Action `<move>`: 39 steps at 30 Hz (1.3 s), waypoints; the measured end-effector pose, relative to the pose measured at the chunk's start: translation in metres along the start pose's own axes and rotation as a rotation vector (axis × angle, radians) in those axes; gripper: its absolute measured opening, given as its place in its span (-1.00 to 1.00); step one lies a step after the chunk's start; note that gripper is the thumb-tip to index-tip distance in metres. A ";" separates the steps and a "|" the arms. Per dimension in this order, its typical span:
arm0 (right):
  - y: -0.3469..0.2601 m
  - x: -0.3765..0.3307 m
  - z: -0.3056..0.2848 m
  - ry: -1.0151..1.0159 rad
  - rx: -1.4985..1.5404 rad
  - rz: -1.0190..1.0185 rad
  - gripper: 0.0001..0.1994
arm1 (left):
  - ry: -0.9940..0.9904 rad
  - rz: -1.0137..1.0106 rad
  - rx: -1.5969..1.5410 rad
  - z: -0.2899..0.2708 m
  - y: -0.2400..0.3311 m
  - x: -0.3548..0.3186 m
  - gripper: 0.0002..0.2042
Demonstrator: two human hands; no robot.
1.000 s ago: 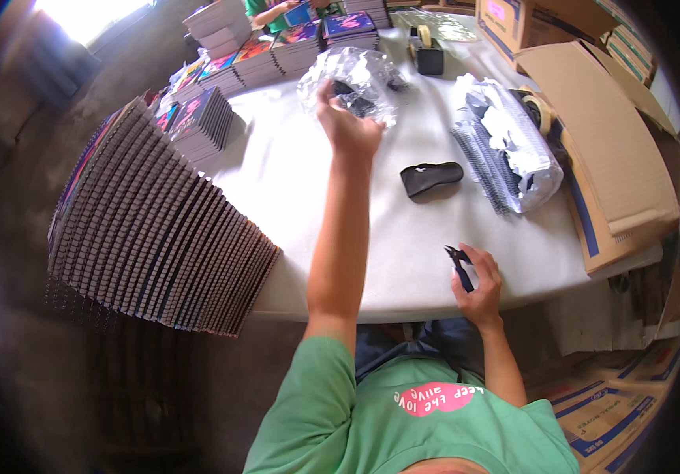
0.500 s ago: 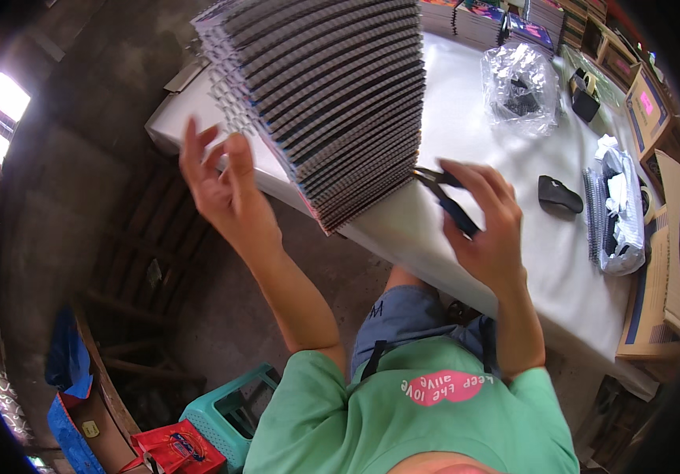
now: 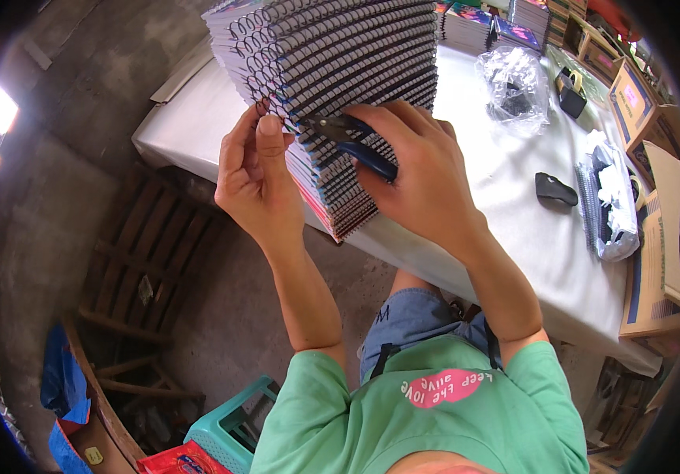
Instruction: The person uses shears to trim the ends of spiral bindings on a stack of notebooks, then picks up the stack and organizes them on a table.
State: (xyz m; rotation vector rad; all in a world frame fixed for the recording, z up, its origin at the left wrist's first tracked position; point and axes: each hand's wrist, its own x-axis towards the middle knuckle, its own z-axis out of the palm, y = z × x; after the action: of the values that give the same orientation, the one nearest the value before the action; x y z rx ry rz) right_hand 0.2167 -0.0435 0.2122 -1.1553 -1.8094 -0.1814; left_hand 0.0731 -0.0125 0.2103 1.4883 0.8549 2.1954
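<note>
A tall stack of spiral-bound notebooks [image 3: 364, 59] stands at the table's edge, its dark coil spines facing me. My left hand [image 3: 259, 178] is at the left corner of the stack, thumb and forefinger pinched on the end of a black binding coil [image 3: 267, 107]. In my right hand [image 3: 427, 170] are wire cutters [image 3: 370, 160] with dark blue handles. Their jaws reach across the spines toward the left fingertips, close to that coil end. Whether the blades touch the coil cannot be made out.
On the white-covered table [image 3: 498, 213] lie a black computer mouse [image 3: 556, 189], a clear plastic bag [image 3: 514, 91], a tape dispenser [image 3: 571, 93] and a bag of black coils [image 3: 612, 205]. Cardboard boxes [image 3: 652, 276] line the right side. A teal stool [image 3: 225, 430] is at lower left.
My right hand has brought the cutters left from the stack's right edge to its left corner. The left hand has moved in from beside the stack and closed on a coil end.
</note>
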 end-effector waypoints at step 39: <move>0.000 0.014 -0.011 0.061 -0.044 -0.024 -0.59 | -0.065 -0.635 -1.352 -0.028 -0.020 -0.010 -0.85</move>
State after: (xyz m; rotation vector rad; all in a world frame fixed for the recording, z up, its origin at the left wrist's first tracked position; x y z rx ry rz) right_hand 0.2224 -0.0411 0.2293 -1.1475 -1.7737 -0.2690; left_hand 0.0504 -0.0119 0.1828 0.4768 -0.2433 1.5409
